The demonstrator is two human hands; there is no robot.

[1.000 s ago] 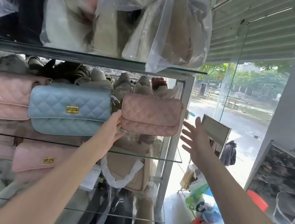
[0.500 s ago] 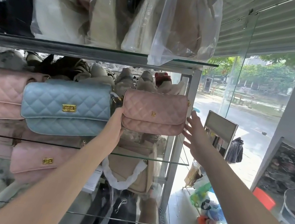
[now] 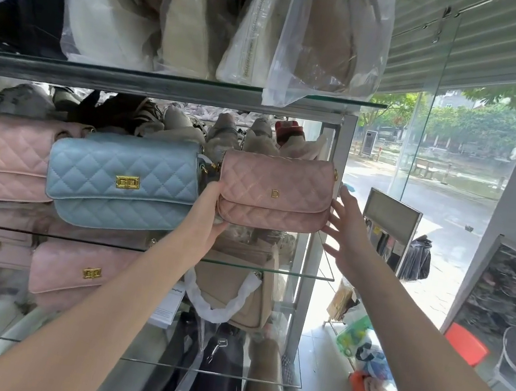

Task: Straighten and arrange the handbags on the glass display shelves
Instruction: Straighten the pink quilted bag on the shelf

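A dusty-pink handbag [image 3: 275, 191] in quilted, matt, soft-looking leather carries a small shiny gold metal letter. Beside it, a pale blue handbag [image 3: 124, 180] has the same diamond quilting with a faint sheen and a glossy gold metal clasp [image 3: 127, 182]. The shelf [image 3: 288, 272] is clear, smooth glass; its upright post [image 3: 328, 207] is dull grey metal. Above, crinkled glossy clear plastic bags [image 3: 327, 36] wrap further stock.

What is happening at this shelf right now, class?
A person is setting a dusty-pink quilted handbag on a glass display shelf. The left hand grips the bag's lower left corner, while the right hand is open, fingers spread against its right end beside the metal post. A blue quilted handbag sits just to its left, with a pale pink quilted handbag beyond that.
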